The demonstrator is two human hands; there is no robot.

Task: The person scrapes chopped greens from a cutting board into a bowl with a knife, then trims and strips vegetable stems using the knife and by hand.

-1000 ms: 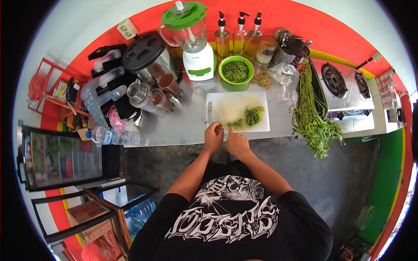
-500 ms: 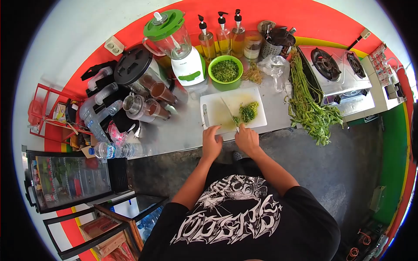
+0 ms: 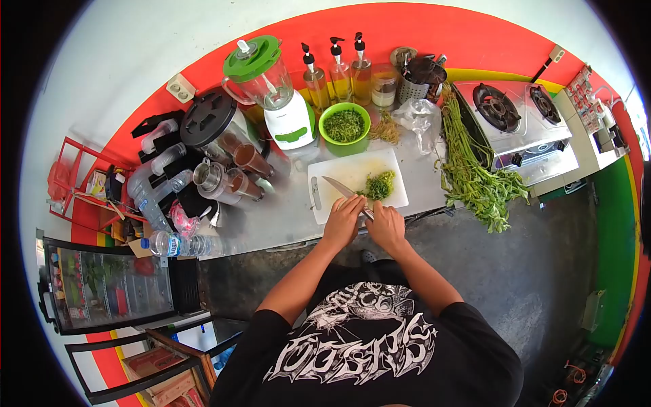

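My right hand (image 3: 387,227) is closed round the handle of a kitchen knife (image 3: 337,186), whose blade points up and left over the white cutting board (image 3: 332,167). My left hand (image 3: 343,218) has its fingers closed together on the blade near the handle; the fingertips partly hide the metal. Just beyond the fingers, a pile of chopped greens (image 3: 378,185) lies on the right part of the board. A green bowl (image 3: 352,146) filled with chopped greens stands behind the board.
Long leafy stalks (image 3: 472,169) lie right of the board, beside a gas stove (image 3: 519,125). A blender (image 3: 283,112), pump bottles (image 3: 316,83) and a plastic bag (image 3: 419,121) line the back. Metal cups (image 3: 211,178) and a water bottle (image 3: 166,243) are on the left.
My left hand has moved from the board's near edge up to the knife. The blade has swung to point more leftward. The camera view has shifted slightly.
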